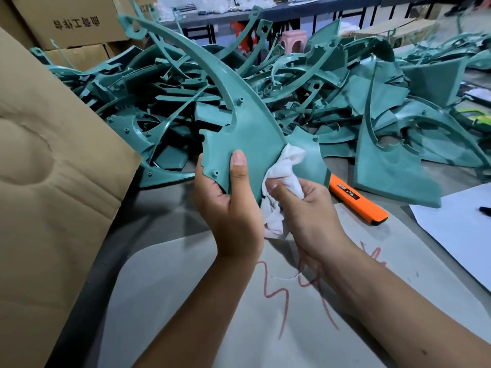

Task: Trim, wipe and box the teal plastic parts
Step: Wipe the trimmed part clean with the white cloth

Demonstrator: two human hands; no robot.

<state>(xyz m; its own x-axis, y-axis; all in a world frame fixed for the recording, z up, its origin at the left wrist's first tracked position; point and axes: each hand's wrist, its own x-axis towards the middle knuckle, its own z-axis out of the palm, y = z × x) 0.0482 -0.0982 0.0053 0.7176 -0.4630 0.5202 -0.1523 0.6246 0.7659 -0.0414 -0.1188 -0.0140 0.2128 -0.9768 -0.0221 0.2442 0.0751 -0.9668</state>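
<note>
- Box print (pixel 77 22) was upside down, couldn't read it
- Grey tabletop (pixel 164 208), red scribbles (pixel 281 296)
- Your left hand (pixel 228 205) gripped the teal part (pixel 247 134) above it; right hand (pixel 305 208) fingers clutched the white cloth (pixel 284 166) against it

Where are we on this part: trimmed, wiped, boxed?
Trimming looks done: the knife lies on the table. Wiping is in hand: the left hand grips the part while the right hand presses a cloth to its edge. Boxing remains, and the pile still waits; the box interior isn't visible.
</note>
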